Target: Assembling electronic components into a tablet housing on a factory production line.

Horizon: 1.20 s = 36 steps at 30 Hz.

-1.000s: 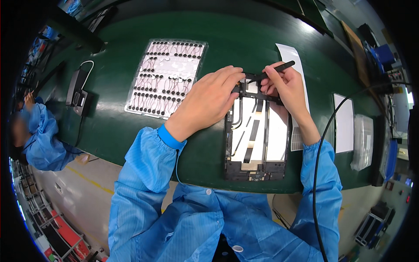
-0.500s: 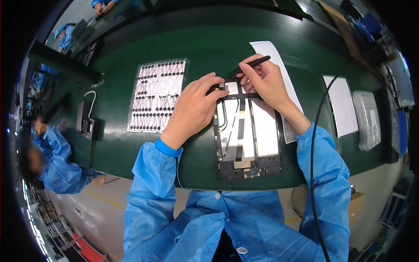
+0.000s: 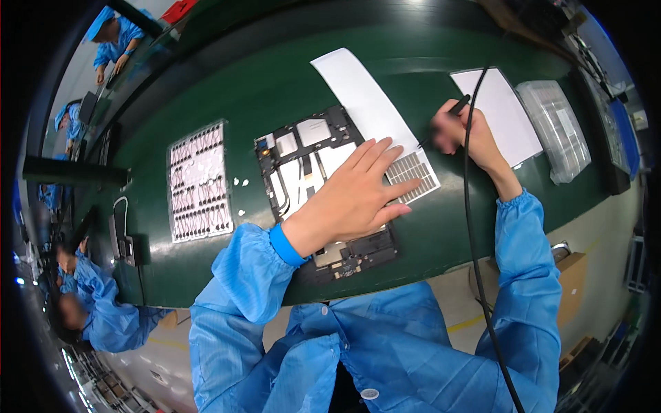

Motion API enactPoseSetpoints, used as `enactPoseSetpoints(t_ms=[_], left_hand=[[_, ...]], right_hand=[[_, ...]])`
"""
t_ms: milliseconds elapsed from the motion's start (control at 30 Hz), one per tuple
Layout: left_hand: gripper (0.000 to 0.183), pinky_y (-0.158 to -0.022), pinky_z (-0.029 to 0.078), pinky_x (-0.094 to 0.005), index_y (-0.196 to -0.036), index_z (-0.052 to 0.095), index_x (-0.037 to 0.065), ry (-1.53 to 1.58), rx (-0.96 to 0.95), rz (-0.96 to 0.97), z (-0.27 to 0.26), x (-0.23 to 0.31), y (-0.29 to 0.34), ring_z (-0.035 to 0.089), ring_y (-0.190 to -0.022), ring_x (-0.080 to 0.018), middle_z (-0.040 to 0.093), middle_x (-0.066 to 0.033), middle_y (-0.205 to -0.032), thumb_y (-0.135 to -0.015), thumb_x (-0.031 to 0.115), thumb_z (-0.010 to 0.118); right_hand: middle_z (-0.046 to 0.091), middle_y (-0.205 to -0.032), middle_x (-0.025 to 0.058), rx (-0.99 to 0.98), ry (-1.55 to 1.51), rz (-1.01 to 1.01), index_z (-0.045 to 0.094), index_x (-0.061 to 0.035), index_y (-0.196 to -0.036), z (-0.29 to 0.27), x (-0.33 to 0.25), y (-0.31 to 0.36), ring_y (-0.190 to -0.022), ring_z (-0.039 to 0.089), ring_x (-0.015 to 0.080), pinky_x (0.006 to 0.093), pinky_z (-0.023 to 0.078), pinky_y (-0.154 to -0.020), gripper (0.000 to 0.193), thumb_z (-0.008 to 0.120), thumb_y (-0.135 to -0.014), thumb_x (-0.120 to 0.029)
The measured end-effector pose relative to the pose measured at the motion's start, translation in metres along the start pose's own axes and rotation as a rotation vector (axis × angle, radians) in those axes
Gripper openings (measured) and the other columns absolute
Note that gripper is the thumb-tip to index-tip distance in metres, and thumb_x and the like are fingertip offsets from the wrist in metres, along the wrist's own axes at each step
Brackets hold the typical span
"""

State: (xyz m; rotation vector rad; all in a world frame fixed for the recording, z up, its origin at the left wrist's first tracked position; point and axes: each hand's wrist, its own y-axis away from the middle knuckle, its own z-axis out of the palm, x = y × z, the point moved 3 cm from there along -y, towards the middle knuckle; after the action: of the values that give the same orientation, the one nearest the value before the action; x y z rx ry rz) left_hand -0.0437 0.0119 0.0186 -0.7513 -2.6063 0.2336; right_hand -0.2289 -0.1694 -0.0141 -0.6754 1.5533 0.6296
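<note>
My left hand is spread flat, palm down, across an opened tablet-like device with black edges and bright metal inside. Its fingertips reach onto a long white sheet, whose near end carries a grid of small grey rectangular stickers. Just right of that sheet, my right hand is closed around a slim black pen-like tool. The tool's thin tip points down-left at the sheet's right edge; whether it touches cannot be made out. My left hand hides part of the device and stickers.
Left of the device lies a tray with rows of small black wired parts, and small white bits beside it. To the right are a white sheet and a clear plastic box. A black cable hangs in front of my right arm.
My left hand has gone from the device's top edge to its right side, fingers now spread over the stickers. My right hand has left the device with the tool. The view has shifted rightward.
</note>
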Motion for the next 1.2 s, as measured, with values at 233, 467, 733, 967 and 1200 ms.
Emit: enactPoseSetpoints(t_ms=[233, 467, 733, 967, 1200], left_hand=[[0.043, -0.120, 0.030, -0.0535, -0.140, 0.062, 0.025, -0.048, -0.118, -0.083, 0.007, 0.003, -0.009, 0.039, -0.141, -0.0424, 0.043, -0.0209, -0.153, -0.098, 0.033, 0.056], [0.043, -0.120, 0.030, -0.0532, -0.140, 0.062, 0.025, -0.038, -0.095, -0.076, 0.007, 0.002, -0.010, 0.039, -0.141, -0.0421, 0.043, -0.0211, -0.152, -0.098, 0.034, 0.057], [0.038, -0.120, 0.028, -0.0521, -0.134, 0.065, 0.022, -0.003, -0.047, -0.003, 0.010, 0.000, -0.003, 0.040, -0.140, -0.0408, 0.046, -0.0229, -0.148, -0.100, 0.036, 0.056], [0.036, -0.118, 0.029, -0.0527, -0.132, 0.067, 0.024, 0.076, -0.042, 0.141, 0.016, 0.000, 0.002, 0.042, -0.139, -0.0386, 0.048, -0.0211, -0.147, -0.102, 0.039, 0.053], [0.027, -0.104, 0.045, -0.0436, -0.120, 0.069, 0.016, 0.108, 0.113, 0.091, -0.026, -0.010, 0.017, 0.057, -0.120, -0.0335, 0.060, -0.0144, -0.130, -0.095, 0.021, 0.063]], right_hand=[[0.067, -0.072, 0.0029, -0.013, 0.125, 0.102, 0.066, -0.0048, -0.098, 0.003, -0.008, -0.004, -0.054, 0.055, 0.0055, 0.0207, 0.041, -0.048, 0.019, 0.069, -0.098, -0.023], [0.066, -0.071, 0.0028, -0.045, 0.178, 0.134, 0.065, -0.0039, -0.097, 0.002, -0.012, -0.005, -0.054, 0.054, 0.0064, 0.0216, 0.042, -0.050, 0.018, 0.068, -0.099, -0.022], [0.064, -0.073, 0.0033, 0.019, -0.053, -0.017, 0.062, -0.0030, -0.098, -0.001, -0.002, -0.015, -0.058, 0.059, 0.0100, 0.0232, 0.048, -0.054, 0.020, 0.063, -0.102, -0.022], [0.065, -0.079, 0.0042, 0.161, -0.243, -0.007, 0.064, -0.0013, -0.104, 0.033, -0.006, -0.041, -0.062, 0.061, 0.0106, 0.0252, 0.050, -0.056, 0.025, 0.064, -0.102, -0.027], [0.063, -0.077, 0.0022, 0.020, -0.198, -0.013, 0.065, -0.0027, -0.102, 0.095, -0.007, -0.084, -0.059, 0.058, 0.0080, 0.0226, 0.047, -0.054, 0.023, 0.065, -0.102, -0.026]])
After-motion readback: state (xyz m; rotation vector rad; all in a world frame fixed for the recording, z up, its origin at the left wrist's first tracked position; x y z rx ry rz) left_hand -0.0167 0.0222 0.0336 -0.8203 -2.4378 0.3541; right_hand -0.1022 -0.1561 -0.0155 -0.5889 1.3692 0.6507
